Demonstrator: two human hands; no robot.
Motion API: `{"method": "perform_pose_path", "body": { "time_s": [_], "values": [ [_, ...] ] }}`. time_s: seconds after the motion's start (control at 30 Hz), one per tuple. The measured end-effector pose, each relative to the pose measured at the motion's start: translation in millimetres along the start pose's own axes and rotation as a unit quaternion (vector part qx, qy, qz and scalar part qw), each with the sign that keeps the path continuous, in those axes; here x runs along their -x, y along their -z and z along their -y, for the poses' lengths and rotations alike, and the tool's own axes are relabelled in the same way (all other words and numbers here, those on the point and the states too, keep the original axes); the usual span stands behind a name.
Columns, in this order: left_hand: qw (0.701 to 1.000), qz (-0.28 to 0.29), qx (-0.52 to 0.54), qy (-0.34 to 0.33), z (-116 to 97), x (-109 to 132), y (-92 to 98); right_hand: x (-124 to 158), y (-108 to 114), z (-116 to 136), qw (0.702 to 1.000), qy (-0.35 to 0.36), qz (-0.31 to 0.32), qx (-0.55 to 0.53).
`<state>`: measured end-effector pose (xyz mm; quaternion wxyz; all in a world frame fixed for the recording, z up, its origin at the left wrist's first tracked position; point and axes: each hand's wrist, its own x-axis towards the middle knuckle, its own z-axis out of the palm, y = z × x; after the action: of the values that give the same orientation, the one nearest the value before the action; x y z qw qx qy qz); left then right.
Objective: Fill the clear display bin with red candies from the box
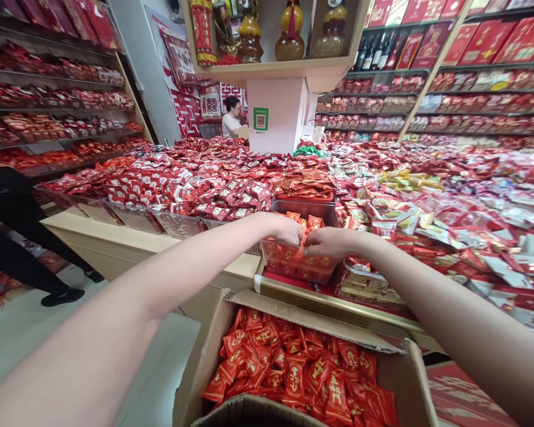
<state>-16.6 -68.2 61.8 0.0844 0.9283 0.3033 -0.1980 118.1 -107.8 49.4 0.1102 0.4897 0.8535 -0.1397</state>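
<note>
Because they look slick-wrapped, I judge the red candies [315, 222] light, slippery, best pinched by one end; they lie mid-frame in a clear plastic bin [293, 270], long axes mixed. Half-curled over it are left hand [286, 228] and right hand [331, 242], grip hidden from me. Bottom centre: cardboard box [418, 379].

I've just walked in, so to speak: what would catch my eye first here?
Probably the open cardboard box of shiny red packets at the bottom centre. Just beyond it, the person's left hand and right hand meet at a clear bin of similar packets. Above, gourd-shaped vessels stand on a shelf.
</note>
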Motion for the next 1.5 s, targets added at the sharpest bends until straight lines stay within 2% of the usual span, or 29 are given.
{"method": "perform_pose_path", "body": {
  "time_s": [0.27, 0.6, 0.77, 0.83, 0.93, 1.0, 1.03, 1.1, 1.13, 1.17, 1.27, 1.33, 1.4, 1.5],
  "values": [
    [1.0, 0.005, 0.024, 0.01, 0.7, 3.7, -2.5, -0.4, -6.1, 1.6, 0.999, -0.01, -0.025, 0.029],
    [0.998, -0.004, 0.054, 0.008, 6.5, 21.7, -9.1, -0.1, -10.4, -3.8, 0.999, -0.016, -0.04, 0.007],
    [0.998, -0.052, 0.022, -0.006, 6.0, 13.9, -18.2, -0.3, -12.2, -3.1, 0.998, -0.052, -0.045, 0.004],
    [0.996, -0.084, 0.013, -0.009, 5.3, 12.0, -20.1, 8.0, -12.5, -0.9, 0.995, -0.062, -0.077, 0.03],
    [0.989, -0.144, 0.015, -0.029, 5.5, 23.4, -23.3, 38.9, -19.0, 8.1, 0.976, -0.035, -0.206, 0.065],
    [0.978, -0.203, 0.028, -0.035, 4.2, 43.6, -31.6, 69.2, -35.6, 17.6, 0.962, 0.0, -0.271, 0.024],
    [0.969, -0.241, 0.042, -0.035, 1.9, 56.6, -39.4, 84.2, -49.8, 22.9, 0.964, 0.016, -0.266, -0.023],
    [0.928, -0.351, 0.115, -0.045, -6.9, 83.6, -63.2, 106.3, -90.6, 33.8, 0.973, 0.053, -0.174, -0.143],
    [0.903, -0.393, 0.166, -0.049, -13.2, 95.5, -78.7, 111.1, -115.5, 39.6, 0.973, 0.066, -0.103, -0.196],
    [0.878, -0.421, 0.22, -0.054, -20.3, 105.2, -95.8, 111.0, -141.5, 45.9, 0.969, 0.069, -0.06, -0.228],
    [0.866, -0.363, 0.341, -0.04, -42.3, 118.6, -147.3, 87.6, -209.3, 66.1, 0.976, -0.014, -0.106, -0.19],
    [0.861, -0.323, 0.393, -0.001, -53.5, 118.3, -174.2, 65.3, -234.5, 77.4, 0.983, -0.047, -0.13, -0.121],
    [0.858, -0.285, 0.427, 0.03, -60.3, 116.7, -192.2, 49.3, -241.8, 83.8, 0.987, -0.077, -0.129, -0.061],
    [0.856, -0.255, 0.446, 0.053, -64.9, 117.5, -206.2, 45.5, -233.4, 86.0, 0.985, -0.104, -0.135, -0.027]
  ]
}}
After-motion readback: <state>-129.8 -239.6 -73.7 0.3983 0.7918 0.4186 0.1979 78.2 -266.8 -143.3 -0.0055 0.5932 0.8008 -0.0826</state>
